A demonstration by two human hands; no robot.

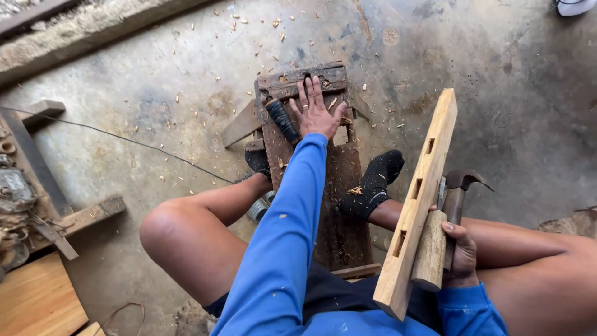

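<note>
The left hand (317, 112) lies flat with fingers spread, holding nothing, on a dark worn wooden bench (339, 218) that runs toward twelve o'clock between the person's knees. Just beside it at nine o'clock rests a black-handled tool (283, 121). The right hand (461, 255), at four o'clock, is clenched around a bundle: a pale wooden rail (418, 199) cut with rectangular mortise slots, a chisel (433, 246) with a thick wooden handle, and a claw hammer (459, 190). The rail looks stiff and fairly light, though awkward held at its low end; gripping nearer its middle would likely balance it. Wood chips (261, 37) scatter across the concrete floor (497, 93).
</note>
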